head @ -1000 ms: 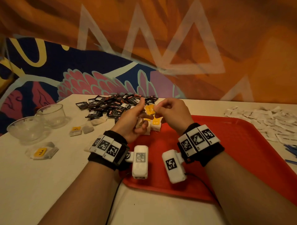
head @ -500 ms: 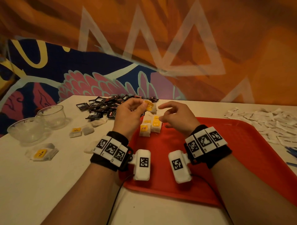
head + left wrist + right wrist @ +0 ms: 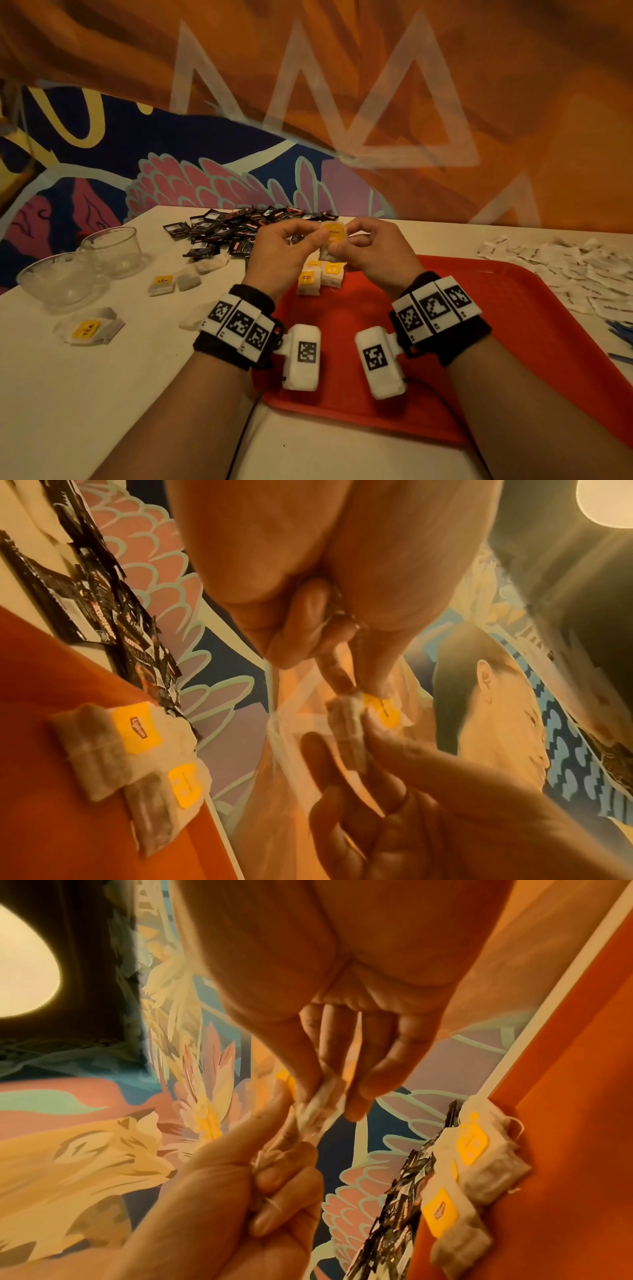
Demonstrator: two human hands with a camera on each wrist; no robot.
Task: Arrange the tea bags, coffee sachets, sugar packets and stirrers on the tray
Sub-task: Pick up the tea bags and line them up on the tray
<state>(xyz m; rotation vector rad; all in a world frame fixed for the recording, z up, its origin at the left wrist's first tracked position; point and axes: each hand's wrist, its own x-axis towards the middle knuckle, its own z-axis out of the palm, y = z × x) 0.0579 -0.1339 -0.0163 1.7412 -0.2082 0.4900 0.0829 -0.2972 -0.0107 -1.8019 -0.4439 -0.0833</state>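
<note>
Both hands hold one tea bag (image 3: 333, 236) with a yellow tag in the air above the far left corner of the red tray (image 3: 534, 329). My left hand (image 3: 291, 246) pinches its left side and my right hand (image 3: 370, 250) pinches its right side. The left wrist view shows the same tea bag (image 3: 352, 723) between both sets of fingertips, and the right wrist view shows it (image 3: 318, 1104) too. Under the hands, tea bags (image 3: 310, 282) with yellow tags lie side by side on the tray. Black coffee sachets (image 3: 236, 229) are heaped on the table behind the left hand.
Two glass bowls (image 3: 85, 263) stand at the far left of the white table. Loose tea bags (image 3: 90, 329) lie between the bowls and the tray. White sugar packets (image 3: 575, 270) spread at the right beyond the tray, with blue stirrers (image 3: 620, 337) at the right edge.
The left hand lifted the tea bag up off the tray area. The right hand, briefly apart from it, came back and now pinches its other side.
</note>
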